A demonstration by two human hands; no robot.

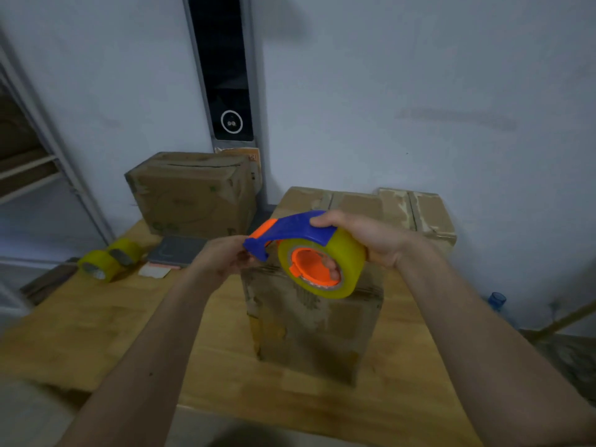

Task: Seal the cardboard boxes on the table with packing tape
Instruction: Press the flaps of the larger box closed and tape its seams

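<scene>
The right hand (367, 240) grips the tape dispenser (306, 250), fingers curled through the orange core and thumb on the blue guard, holding it above the upright cardboard box (309, 321) at the table (106, 330) centre. The dispenser's long axis runs left to right, its blue cutter end pointing left and slightly down (the roll's open side faces the camera). The left hand (225, 256) pinches at that cutter end. More boxes (193, 195) stand behind, two spare tape rolls (108, 259) lie far left.

Yellow tape roll (322, 266) in a blue dispenser (290, 230) (orange core), brown boxes (193, 195), tan wooden table (96, 333).
</scene>
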